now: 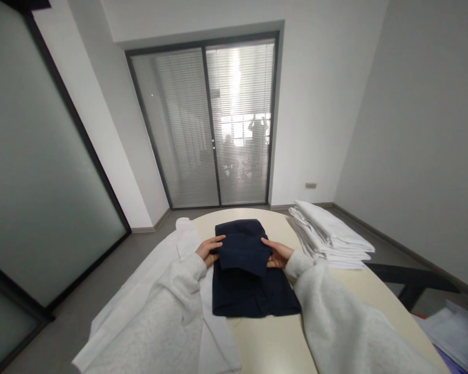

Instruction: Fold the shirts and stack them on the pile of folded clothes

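Observation:
A dark navy folded garment [255, 298] lies on the pale round table [273, 340] in front of me. One folded part of it is lifted off the rest, with a shadowed gap beneath. My left hand [210, 249] grips the left edge of this raised part, fingers on top. At its right edge, my right hand [277, 253] holds it with the thumb on top and the other fingers underneath. Both hands are closed on the cloth, whose exact kind I cannot make out.
A stack of folded white cloths [327, 234] stands on the table's right side. Loose white fabric [152, 283] drapes over the left edge. A dark chair arm [409, 280] and plastic-wrapped items [452, 332] are at the lower right. Glazed doors with blinds [206, 124] stand beyond.

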Demonstrator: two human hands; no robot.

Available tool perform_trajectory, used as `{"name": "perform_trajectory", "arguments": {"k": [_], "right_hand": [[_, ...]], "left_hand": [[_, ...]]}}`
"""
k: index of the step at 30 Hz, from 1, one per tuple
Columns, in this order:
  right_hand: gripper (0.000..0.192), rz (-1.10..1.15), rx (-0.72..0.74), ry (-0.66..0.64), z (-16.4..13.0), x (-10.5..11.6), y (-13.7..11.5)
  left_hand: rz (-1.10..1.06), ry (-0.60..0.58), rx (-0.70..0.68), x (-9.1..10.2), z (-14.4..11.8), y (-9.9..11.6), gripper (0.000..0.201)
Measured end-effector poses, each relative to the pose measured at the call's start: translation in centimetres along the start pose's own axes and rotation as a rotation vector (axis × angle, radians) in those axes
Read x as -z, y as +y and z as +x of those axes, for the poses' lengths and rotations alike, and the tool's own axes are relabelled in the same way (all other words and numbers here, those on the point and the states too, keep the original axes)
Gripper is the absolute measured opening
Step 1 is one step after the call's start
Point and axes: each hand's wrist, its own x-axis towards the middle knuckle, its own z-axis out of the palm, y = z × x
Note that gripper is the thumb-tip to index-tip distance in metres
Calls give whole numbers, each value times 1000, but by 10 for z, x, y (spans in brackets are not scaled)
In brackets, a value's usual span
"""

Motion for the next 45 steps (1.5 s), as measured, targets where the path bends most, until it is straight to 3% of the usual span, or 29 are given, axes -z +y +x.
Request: {"name": "perform_trajectory", "arguments": {"k": [3,5,12,16,18,20,24,26,31,35,37,42,45], "right_hand": [[39,-292,-81,88,-1,-2,1],[43,-367,-77,88,-3,-5,1],[69,-132,-106,-270,-14,-21,4],[91,-118,-195,-227,-11,-25,10],[84,-154,-166,-168,-8,-22,8],[65,-169,-76,-140,-7,-15,3],[35,-145,71,-221,-12,8,-8],[34,-174,53,-300,-16,19,-7],[40,-316,-155,-414,-16,30,3],[41,-302,-140,-395,-9,31,8],[41,-322,-129,-416,-7,32,8],[39,-365,-75,-483,-14,37,3],[43,-375,-149,-566,-20,36,1]], "left_hand": [[-9,18,13,0,0,0,37],[-11,13,21,-1,-1,0,38],[-47,12,2,-2,-3,4,35],[-79,-19,7,1,0,1,39],[-89,-46,-1,1,0,0,40],[-85,-84,-12,2,-1,3,42],[43,-200,51,5,-8,12,44],[153,-265,140,6,-13,15,43],[309,-451,345,4,-21,13,42],[299,-361,279,4,-19,11,35],[309,-369,281,7,-18,11,31],[220,-721,397,15,-26,15,43],[204,-831,453,15,-30,17,46]]}}
